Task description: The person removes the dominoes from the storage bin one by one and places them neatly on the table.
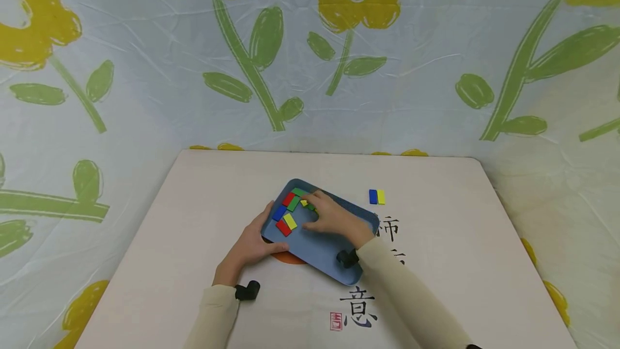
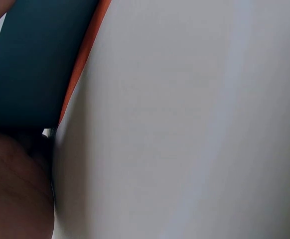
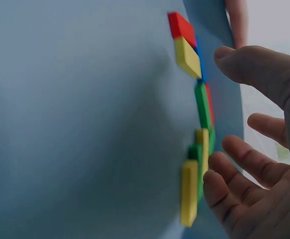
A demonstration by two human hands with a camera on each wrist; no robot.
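Note:
A blue-grey tray lies slanted on the table. My left hand grips its left end, thumb along the near rim and fingers round the far side. In the left wrist view the palm sits against the tray's outer wall. Several flat coloured blocks lie at that end, among them a red block, a yellow block and a blue block. Over the tray, my right hand has its thumb and fingers spread, with nothing between them. Its fingertips are beside a yellow block and green ones, partly hidden from the head view.
Behind the tray's right end, a blue block and a yellow block lie side by side on the table. Black characters and an orange shape are printed on the pale tabletop. A flowered curtain borders the table.

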